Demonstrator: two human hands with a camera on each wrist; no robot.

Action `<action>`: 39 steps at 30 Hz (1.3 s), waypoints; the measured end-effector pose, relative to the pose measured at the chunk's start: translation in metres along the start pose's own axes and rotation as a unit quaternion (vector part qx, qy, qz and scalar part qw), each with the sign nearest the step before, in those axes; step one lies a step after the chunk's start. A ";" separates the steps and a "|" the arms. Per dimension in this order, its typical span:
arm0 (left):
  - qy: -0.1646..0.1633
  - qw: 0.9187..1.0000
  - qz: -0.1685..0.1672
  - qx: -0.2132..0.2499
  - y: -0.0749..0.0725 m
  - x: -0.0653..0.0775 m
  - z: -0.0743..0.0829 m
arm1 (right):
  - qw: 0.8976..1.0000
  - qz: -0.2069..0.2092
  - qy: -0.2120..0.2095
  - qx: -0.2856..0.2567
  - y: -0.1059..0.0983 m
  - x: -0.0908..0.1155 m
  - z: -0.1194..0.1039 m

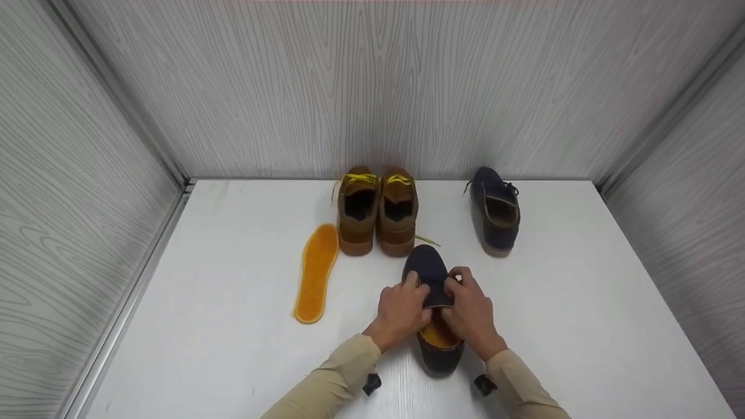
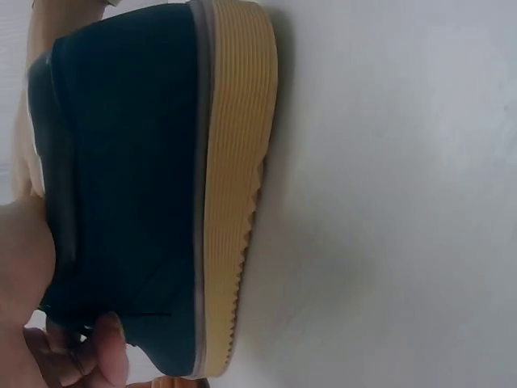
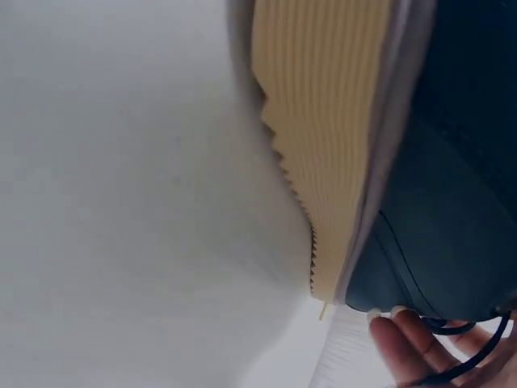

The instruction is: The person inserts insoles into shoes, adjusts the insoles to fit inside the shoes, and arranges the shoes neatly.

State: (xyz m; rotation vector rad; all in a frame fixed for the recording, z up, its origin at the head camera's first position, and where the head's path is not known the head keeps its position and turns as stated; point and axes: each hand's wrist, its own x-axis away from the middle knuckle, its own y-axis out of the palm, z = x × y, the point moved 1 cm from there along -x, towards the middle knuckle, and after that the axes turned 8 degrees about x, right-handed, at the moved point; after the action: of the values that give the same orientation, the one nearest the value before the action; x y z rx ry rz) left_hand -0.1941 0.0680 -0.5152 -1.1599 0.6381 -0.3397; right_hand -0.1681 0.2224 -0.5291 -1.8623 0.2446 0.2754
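A navy lace-up shoe point(image 1: 428, 265) stands on the white table, toe pointing away from me, an orange insole point(image 1: 439, 333) showing inside its opening. My left hand point(image 1: 401, 307) grips the shoe's left side by the lacing, fingers curled over the upper. In the left wrist view, fingertips point(image 2: 111, 347) press beside the laces, above the ribbed tan sole point(image 2: 234, 145). Opposite it, my right hand point(image 1: 472, 314) grips the right side at the same height. A dark shoelace point(image 3: 477, 356) loops across its fingers in the right wrist view. Both thumbs reach toward the opening and are partly hidden.
A loose orange insole point(image 1: 317, 273) lies left of the shoe. Behind, a pair of brown shoes point(image 1: 357, 227) with yellow laces stands near the back wall point(image 1: 372, 87). The other navy shoe point(image 1: 495, 212) is at the back right. Grey wood-grain panels enclose the table.
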 end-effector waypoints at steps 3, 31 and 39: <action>0.008 1.000 0.028 -0.003 0.003 0.002 -0.003 | 1.000 -0.003 0.006 0.004 0.000 0.002 0.000; -0.166 0.925 -0.110 0.322 0.002 0.045 -0.004 | 0.967 -0.148 0.143 -0.149 -0.027 0.041 0.012; -0.147 0.936 -0.041 0.316 0.009 0.047 0.010 | 0.954 -0.160 0.131 -0.216 -0.016 0.050 0.010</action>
State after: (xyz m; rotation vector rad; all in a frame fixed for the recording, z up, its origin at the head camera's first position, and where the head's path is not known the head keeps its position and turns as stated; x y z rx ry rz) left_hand -0.1521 0.0525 -0.5345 -0.5968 0.1848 -0.3958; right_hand -0.1163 0.2351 -0.5332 -2.3376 0.0574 -0.1585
